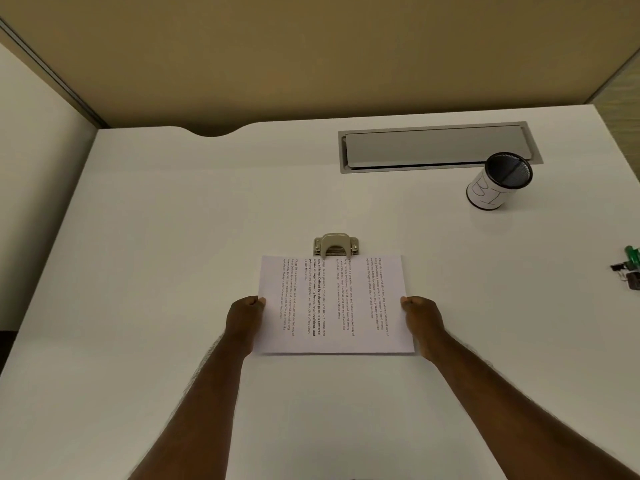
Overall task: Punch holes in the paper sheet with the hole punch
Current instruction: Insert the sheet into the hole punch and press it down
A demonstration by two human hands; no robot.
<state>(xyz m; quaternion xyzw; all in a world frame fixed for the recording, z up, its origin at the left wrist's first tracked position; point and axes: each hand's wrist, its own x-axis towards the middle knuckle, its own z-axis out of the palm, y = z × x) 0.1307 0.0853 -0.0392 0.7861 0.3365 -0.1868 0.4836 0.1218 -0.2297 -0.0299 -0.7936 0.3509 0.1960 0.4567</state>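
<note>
I hold the paper sheet [334, 303] by its two short side edges, my left hand [244, 322] pinched closed on the left edge and my right hand [420, 322] pinched closed on the right edge, the two hands well apart with the sheet spanning between them. The sheet lies near the middle of the counter [173, 220], its long axis running left to right, parallel to the counter's near edge. The hole punch [335, 244] sits directly beyond the sheet, toward the counter's far edge, centred on the sheet's far long edge. That edge meets or just overlaps the punch's mouth; I cannot tell whether it is seated in the slot. Both hands stand about equally far from the punch. My judgement: the sheet needs pushing straight away from me, square to the punch, before either hand frees up to press the lever.
</note>
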